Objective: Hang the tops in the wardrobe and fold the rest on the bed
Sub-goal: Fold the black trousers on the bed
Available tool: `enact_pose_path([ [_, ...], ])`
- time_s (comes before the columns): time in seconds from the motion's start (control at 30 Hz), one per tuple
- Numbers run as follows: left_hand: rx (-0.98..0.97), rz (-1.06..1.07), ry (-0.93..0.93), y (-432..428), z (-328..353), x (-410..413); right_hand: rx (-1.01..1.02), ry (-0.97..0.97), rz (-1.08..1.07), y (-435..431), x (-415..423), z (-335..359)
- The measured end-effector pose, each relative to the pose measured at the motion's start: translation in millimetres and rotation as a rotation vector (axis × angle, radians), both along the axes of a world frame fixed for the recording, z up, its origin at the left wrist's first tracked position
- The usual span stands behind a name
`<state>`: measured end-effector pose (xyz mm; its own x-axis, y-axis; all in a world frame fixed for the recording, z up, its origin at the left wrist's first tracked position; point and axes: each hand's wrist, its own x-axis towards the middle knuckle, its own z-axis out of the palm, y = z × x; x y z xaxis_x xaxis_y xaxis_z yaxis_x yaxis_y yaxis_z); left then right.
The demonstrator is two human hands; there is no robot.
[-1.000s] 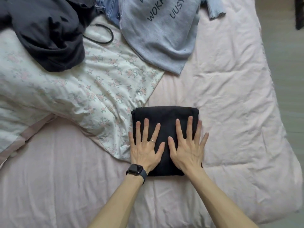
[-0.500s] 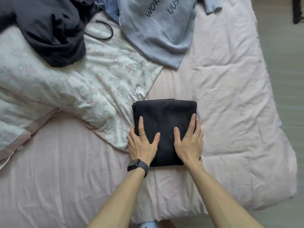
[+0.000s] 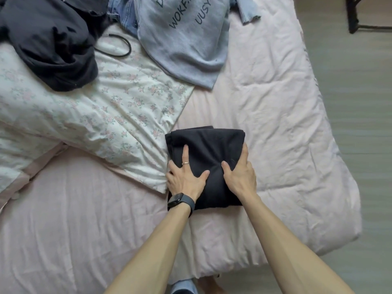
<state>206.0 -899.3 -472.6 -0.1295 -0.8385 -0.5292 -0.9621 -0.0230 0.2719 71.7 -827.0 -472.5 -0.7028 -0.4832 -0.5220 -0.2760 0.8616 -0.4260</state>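
I have the left hand [image 3: 186, 180] and right hand [image 3: 240, 176] gripping the folded black garment [image 3: 209, 147] by its side edges, thumbs on top and fingers curled round. It lies mid-bed, its 9 o'clock edge touching the floral duvet [image 3: 110, 115]. From its 3 o'clock edge the pink sheet [image 3: 280, 124] runs to the mattress edge, and the grey sweatshirt [image 3: 186, 45] lies well apart at 12 o'clock.

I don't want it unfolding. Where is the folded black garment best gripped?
Grip the folded black garment by its two side edges, from either side, as the left hand and right hand do: a flat layered stack probably stays together that way.
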Motion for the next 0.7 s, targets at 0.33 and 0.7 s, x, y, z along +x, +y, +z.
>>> enact_pose_path([
  [0.33,0.066,0.037,0.112,1.8,-2.4,7.9,0.058,0.018,-0.015,16.9,7.6,-2.0],
  [0.7,-0.063,-0.064,0.048,1.9,-13.6,9.0,0.237,0.453,0.208,0.5,47.4,-18.1],
])
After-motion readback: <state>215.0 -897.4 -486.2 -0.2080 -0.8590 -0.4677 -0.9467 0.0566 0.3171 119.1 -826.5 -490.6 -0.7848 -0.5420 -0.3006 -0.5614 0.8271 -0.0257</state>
